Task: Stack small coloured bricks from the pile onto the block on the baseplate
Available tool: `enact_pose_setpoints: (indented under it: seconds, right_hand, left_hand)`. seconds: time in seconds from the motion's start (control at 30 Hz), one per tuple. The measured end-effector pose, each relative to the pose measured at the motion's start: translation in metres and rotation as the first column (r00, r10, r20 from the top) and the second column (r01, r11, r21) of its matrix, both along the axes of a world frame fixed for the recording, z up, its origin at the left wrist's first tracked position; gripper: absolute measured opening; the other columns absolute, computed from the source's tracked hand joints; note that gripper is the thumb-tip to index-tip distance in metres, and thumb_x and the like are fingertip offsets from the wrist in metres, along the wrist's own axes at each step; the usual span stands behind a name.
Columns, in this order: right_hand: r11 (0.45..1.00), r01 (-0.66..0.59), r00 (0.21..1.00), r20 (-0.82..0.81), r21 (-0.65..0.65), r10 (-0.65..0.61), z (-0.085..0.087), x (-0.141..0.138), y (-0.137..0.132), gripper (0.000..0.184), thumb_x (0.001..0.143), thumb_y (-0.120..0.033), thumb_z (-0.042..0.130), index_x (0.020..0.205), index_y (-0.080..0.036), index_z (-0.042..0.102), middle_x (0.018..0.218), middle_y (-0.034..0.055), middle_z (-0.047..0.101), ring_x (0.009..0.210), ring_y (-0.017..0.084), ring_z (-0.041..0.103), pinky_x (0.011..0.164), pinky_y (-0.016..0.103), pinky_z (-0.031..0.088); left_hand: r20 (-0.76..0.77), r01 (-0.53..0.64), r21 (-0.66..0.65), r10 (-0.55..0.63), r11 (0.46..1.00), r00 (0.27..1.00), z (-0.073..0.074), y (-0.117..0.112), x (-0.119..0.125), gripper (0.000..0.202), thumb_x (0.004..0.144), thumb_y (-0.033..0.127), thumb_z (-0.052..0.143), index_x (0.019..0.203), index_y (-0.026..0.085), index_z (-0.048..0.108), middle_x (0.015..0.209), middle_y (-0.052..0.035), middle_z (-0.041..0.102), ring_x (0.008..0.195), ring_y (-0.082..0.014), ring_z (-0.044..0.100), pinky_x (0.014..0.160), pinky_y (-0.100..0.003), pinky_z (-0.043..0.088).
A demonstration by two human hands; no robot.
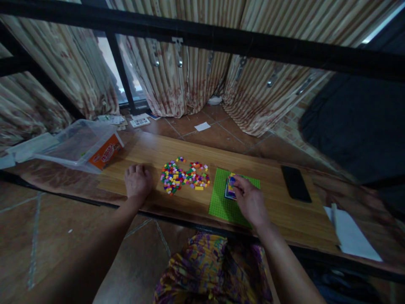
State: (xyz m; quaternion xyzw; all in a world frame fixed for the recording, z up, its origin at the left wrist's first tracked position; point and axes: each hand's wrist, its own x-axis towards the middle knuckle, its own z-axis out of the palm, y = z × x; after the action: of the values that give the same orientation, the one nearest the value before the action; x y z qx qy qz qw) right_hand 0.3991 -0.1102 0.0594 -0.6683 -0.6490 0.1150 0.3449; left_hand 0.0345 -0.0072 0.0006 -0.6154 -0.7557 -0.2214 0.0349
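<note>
A green baseplate [221, 198] lies on the low wooden table [177, 152]. On it stands a small block of multicoloured bricks [229, 185]. My right hand [249, 200] rests on the baseplate with its fingers curled against that block. A pile of small coloured bricks [185, 175] lies on the table to the left of the plate. My left hand [137, 180] rests on the table left of the pile, fingers curled under, with nothing visible in it.
A clear plastic box with an orange label [85, 145] lies tipped at the table's left end. A black phone [295, 183] lies at the right, and white paper [351, 234] at the far right. Curtains, papers and tiled floor lie beyond.
</note>
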Motion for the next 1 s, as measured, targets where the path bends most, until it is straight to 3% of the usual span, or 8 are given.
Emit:
enact_pose_setpoints:
  seconds: [0.13,0.4,0.6,1.0]
  right_hand:
    - [0.999,-0.048,0.998,0.048,-0.004,0.048,-0.003,0.001,0.004,0.038,0.086,-0.021,0.052,0.121,-0.020,0.066,0.095,0.0074,0.074,0.081,0.021,0.070,0.079,0.038,0.057]
    - [0.998,-0.028,0.996,0.081,0.055,0.023,-0.009,0.002,0.007,0.034,0.087,-0.021,0.051,0.117,-0.020,0.068,0.089,0.0061,0.075,0.077,0.020,0.070,0.076,0.036,0.056]
    - [0.991,-0.062,0.991,0.129,0.118,0.047,-0.012,0.004,0.004,0.032,0.091,-0.022,0.050,0.116,-0.022,0.069,0.099,0.0075,0.076,0.087,0.022,0.072,0.083,0.039,0.057]
    - [0.970,-0.147,0.922,0.382,0.195,0.063,-0.019,0.006,-0.008,0.034,0.095,-0.016,0.045,0.117,-0.022,0.071,0.104,0.0086,0.076,0.090,0.022,0.071,0.086,0.039,0.057]
  left_hand:
    - [0.011,-0.013,-0.016,0.014,1.000,1.000,0.003,-0.001,0.002,0.038,0.087,0.029,0.040,0.111,0.011,0.064,0.116,-0.0207,0.060,0.112,-0.0358,0.051,0.099,-0.050,0.040]
    - [0.019,-0.003,-0.004,0.003,1.000,1.000,0.004,-0.002,0.002,0.038,0.086,0.029,0.041,0.110,0.011,0.064,0.115,-0.0197,0.061,0.111,-0.0356,0.052,0.099,-0.050,0.040]
    - [0.003,-0.014,-0.011,0.014,1.000,1.000,0.004,-0.002,0.002,0.038,0.087,0.029,0.039,0.110,0.011,0.064,0.115,-0.0199,0.062,0.111,-0.0354,0.052,0.099,-0.049,0.040]
    - [-0.011,-0.009,-0.021,0.008,1.000,1.000,0.003,-0.002,0.002,0.040,0.088,0.028,0.040,0.114,0.010,0.063,0.117,-0.0206,0.061,0.112,-0.0349,0.052,0.100,-0.049,0.040]
